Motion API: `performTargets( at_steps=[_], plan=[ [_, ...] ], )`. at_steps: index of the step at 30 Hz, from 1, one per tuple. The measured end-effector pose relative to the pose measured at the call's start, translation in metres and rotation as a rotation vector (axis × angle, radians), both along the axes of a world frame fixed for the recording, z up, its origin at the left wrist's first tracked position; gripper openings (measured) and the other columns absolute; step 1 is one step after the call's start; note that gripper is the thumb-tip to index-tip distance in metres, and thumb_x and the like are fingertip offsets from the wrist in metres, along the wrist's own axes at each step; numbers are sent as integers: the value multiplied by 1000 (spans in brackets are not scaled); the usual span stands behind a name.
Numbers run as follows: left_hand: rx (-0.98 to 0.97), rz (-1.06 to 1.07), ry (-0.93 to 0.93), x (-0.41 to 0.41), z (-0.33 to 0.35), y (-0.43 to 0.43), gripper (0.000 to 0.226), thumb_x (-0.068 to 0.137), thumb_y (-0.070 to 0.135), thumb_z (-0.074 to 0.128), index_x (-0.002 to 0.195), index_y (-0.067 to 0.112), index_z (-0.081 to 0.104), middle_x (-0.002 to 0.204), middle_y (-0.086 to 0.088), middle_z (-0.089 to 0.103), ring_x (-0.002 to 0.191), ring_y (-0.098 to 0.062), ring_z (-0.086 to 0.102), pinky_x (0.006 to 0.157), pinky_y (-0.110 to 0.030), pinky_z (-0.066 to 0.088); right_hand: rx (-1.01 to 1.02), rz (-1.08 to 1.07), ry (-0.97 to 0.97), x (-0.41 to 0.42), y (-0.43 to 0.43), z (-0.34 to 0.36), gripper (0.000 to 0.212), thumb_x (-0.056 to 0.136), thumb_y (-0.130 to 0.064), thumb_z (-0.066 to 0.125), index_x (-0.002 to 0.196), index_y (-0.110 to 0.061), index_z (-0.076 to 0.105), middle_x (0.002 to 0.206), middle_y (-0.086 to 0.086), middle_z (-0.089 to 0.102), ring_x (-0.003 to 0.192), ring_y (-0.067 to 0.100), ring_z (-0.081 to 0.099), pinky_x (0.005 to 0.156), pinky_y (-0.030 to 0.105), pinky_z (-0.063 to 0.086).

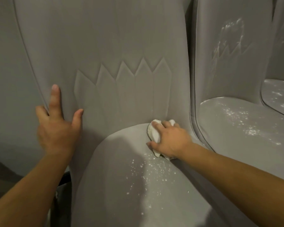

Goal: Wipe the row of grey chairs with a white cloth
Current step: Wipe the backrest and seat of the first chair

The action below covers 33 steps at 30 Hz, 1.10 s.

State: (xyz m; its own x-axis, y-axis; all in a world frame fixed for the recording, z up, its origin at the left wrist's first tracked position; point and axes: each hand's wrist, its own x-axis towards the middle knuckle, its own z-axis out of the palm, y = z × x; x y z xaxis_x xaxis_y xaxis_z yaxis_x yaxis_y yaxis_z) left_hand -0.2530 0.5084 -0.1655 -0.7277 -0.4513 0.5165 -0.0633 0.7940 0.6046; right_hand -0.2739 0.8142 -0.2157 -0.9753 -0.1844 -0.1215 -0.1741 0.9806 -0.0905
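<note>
Forearms down low, both mine. Right grip is curled round the one white cloth, mashing it into the crease where seat meets backrest. White specks sit at 6 o'clock from it, with the patch running 12-to-6 toward me, so the right's way nearer. Left grip is spread on the backrest at 9. Three grey chairs showing; second chair at 3 is speckled too.

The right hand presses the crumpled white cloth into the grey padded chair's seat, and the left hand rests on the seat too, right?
Not quite: in the head view the left hand rests on the grey padded chair's backrest, not the seat. The right hand does press the crumpled white cloth into the seat.
</note>
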Motion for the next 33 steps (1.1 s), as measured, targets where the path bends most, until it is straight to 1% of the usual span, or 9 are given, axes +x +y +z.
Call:
performTargets(
  at_steps=[3, 5, 13, 15, 20, 25, 28, 31, 33],
  plan=[
    [5, 12, 7, -1, 0, 1, 89, 87, 36, 77, 157, 41, 22, 118, -30, 43, 88, -52, 53, 77, -63, 46, -48, 141, -40, -6, -7, -7, 82, 83, -78, 45, 153, -48, 16, 166, -8, 12, 147, 34, 19, 116, 47, 29],
    [5, 11, -3, 1, 0, 2, 90, 87, 36, 77, 157, 41, 22, 117, -30, 43, 87, -52, 53, 76, -63, 46, -42, 191, -29, -15, -18, -9, 78, 83, -78, 43, 152, -49, 22, 165, -9, 13, 148, 32, 19, 118, 49, 26],
    [-15, 35, -40, 0, 3, 3, 88, 87, 35, 77, 158, 35, 25, 118, -32, 43, 87, -55, 53, 76, -64, 45, -63, 287, -48, -37, -14, -9, 69, 83, -71, 48, 146, -47, 32, 157, -10, 29, 136, 25, 40, 107, 45, 39],
    [-20, 34, -55, 0, 4, 3, 89, 87, 36, 77, 158, 36, 24, 118, -32, 43, 87, -55, 53, 76, -64, 45, -1, 238, -34, -34, -12, -8, 69, 86, -66, 45, 148, -41, 29, 155, -7, 33, 130, 26, 47, 97, 44, 44],
    [-25, 27, -62, 1, 5, 4, 88, 88, 37, 76, 158, 36, 23, 120, -31, 42, 88, -55, 53, 77, -64, 45, 53, 29, 5, -17, -17, -7, 59, 87, -58, 42, 135, -24, 35, 131, 7, 49, 114, 34, 52, 79, 42, 40],
    [-2, 26, -57, 1, 4, 3, 88, 89, 37, 75, 158, 39, 20, 118, -29, 42, 87, -52, 53, 79, -63, 45, -4, 7, 29, 4, 8, 4, 53, 90, -52, 44, 134, -23, 38, 129, 5, 52, 111, 32, 54, 81, 39, 43],
    [4, 19, -42, 0, 2, 2, 88, 88, 36, 76, 156, 41, 20, 115, -28, 42, 84, -51, 52, 76, -62, 46, -49, 163, 173, 11, 17, 9, 52, 89, -47, 47, 136, -25, 43, 138, 2, 50, 114, 30, 53, 87, 41, 49],
    [-1, 15, -50, 0, 2, 3, 88, 88, 36, 76, 156, 39, 21, 116, -28, 42, 83, -51, 52, 73, -62, 45, -19, 340, 514, -7, 10, 14, 60, 83, -44, 55, 138, -21, 49, 146, 7, 47, 115, 37, 51, 85, 46, 49],
    [-4, 21, -45, 0, 3, 3, 87, 88, 35, 77, 156, 38, 23, 115, -29, 43, 82, -52, 53, 72, -62, 45, -20, 285, 479, -25, -5, 19, 64, 83, -43, 56, 143, -22, 44, 153, 7, 40, 126, 40, 45, 89, 48, 49]
  ],
)
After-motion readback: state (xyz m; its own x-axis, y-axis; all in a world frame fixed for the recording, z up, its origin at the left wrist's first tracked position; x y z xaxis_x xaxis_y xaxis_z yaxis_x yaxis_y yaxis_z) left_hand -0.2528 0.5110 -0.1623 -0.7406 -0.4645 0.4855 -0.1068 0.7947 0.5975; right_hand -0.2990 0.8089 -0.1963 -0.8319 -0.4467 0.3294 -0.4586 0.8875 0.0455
